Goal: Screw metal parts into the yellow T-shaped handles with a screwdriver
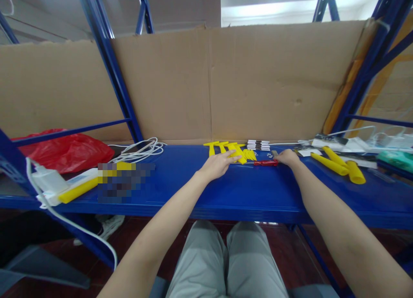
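My left hand [220,163] lies low over the blue shelf with its fingers stretched out, touching or just above the yellow T-shaped plastic pieces [236,152]. Smaller yellow pieces [249,154] lie just beyond its fingertips. A screwdriver with a red handle [266,163] lies crosswise between my hands, its shaft toward the left hand. My right hand [288,157] is closed at the handle's end, near some small metal parts [270,155]. What its fingers pinch is too small to make out. Behind the screwdriver sits a stack of white-and-dark strips [258,145].
Yellow tubular parts [338,163] lie to the right, near papers [335,142] and a green bag [398,161]. On the left are a red plastic bag [66,151], coiled white cable [145,150] and a power strip with a plug [53,181]. Cardboard [258,82] walls the back.
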`<state>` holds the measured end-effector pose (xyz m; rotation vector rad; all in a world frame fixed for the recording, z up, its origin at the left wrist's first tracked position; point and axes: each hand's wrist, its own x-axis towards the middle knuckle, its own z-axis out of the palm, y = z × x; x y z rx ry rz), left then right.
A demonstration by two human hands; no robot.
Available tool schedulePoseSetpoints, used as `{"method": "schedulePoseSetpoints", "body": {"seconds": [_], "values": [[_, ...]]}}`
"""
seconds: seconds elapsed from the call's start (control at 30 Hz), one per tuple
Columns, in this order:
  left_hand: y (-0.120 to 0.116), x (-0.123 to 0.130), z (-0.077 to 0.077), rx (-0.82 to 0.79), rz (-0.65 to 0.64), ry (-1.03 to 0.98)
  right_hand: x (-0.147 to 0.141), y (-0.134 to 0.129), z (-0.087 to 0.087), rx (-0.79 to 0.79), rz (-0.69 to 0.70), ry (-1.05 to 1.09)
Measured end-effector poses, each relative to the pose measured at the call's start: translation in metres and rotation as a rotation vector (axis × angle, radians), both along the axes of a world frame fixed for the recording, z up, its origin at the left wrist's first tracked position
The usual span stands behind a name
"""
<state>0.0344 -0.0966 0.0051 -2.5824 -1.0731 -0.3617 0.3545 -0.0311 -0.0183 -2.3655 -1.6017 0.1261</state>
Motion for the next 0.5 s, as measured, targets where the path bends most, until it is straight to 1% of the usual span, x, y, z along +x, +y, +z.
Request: {"method": "schedulePoseSetpoints", "body": {"seconds": [0.33,0.5], "values": [[0.0026,0.0002,-0.0032,0.031,-0.021,0.001,-0.0077,-0.0010,0.0030,0.017,-0.048,-0.008],[0.0007,0.0021,-0.0026,0.026,-0.020,0.025,-0.0040,0.0021,-0.0003,0.023,-0.003,-0.040]]}}
